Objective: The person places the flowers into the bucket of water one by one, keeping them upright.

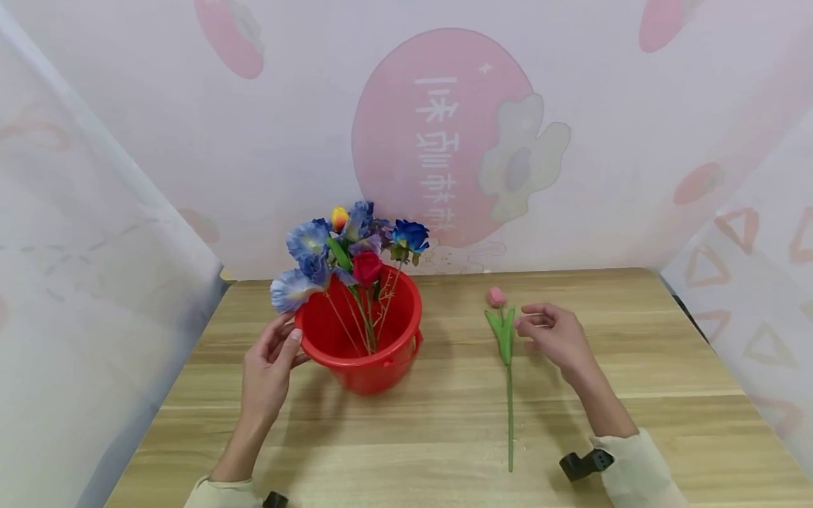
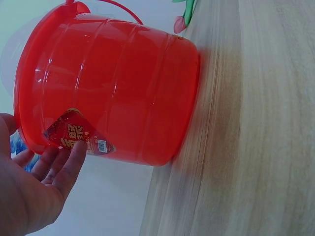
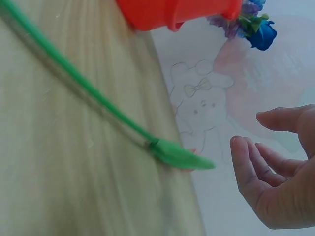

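Observation:
A red bucket (image 1: 375, 374) stands upright on the table at the left, a label (image 2: 78, 132) on its outer wall. Blue flowers (image 1: 309, 240), a red rose (image 1: 367, 268) and a yellow-orange bud (image 1: 339, 219) stand in it on long stems. My left hand (image 1: 269, 367) is at the bucket's left side, thumb at the rim and loosely extended fingers against the outer wall. To the right lies a pink tulip (image 1: 507, 339) with green leaves and stem. Just right of its leaves is my right hand (image 1: 555, 335), thumb and fingers apart, nothing between them.
The wooden table (image 1: 432, 437) ends at a back wall (image 1: 305, 141) with pink printed figures. Pale panels stand on both sides. A black device (image 1: 586, 466) is worn at the right wrist. The bucket's handle (image 1: 406, 349) hangs on its right side.

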`<state>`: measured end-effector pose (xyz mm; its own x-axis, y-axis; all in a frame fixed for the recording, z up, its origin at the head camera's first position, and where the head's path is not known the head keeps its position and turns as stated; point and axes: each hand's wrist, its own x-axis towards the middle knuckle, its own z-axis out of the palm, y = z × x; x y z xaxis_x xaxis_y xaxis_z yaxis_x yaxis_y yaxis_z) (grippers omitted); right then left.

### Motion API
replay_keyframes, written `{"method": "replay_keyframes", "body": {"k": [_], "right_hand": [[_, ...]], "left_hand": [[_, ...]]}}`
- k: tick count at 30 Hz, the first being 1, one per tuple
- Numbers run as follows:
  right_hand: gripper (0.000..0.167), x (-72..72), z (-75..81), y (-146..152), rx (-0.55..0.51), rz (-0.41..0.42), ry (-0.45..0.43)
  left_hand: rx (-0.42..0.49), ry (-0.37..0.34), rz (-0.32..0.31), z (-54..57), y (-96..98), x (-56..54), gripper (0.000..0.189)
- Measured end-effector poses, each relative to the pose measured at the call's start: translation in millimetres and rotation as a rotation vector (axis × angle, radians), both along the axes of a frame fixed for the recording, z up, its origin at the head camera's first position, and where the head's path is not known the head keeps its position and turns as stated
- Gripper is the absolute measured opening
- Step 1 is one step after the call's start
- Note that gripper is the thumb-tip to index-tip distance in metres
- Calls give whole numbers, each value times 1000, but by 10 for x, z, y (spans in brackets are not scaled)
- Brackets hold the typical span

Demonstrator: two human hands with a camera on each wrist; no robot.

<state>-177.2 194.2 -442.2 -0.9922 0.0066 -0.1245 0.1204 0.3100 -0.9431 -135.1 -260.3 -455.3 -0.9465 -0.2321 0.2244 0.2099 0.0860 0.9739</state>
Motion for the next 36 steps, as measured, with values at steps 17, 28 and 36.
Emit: {"method": "replay_keyframes", "body": {"k": [17, 28, 36], "right_hand": [[51, 57, -348, -22, 57, 71, -112], [52, 36, -425, -56, 90, 69, -188], [49, -31, -524, -85, 149, 52, -158]], "left_hand": [[-6, -2, 26, 36, -35, 19, 45], [-21, -10, 8, 32, -26, -7, 46], [-27, -15, -5, 19, -5, -2, 47]]}}
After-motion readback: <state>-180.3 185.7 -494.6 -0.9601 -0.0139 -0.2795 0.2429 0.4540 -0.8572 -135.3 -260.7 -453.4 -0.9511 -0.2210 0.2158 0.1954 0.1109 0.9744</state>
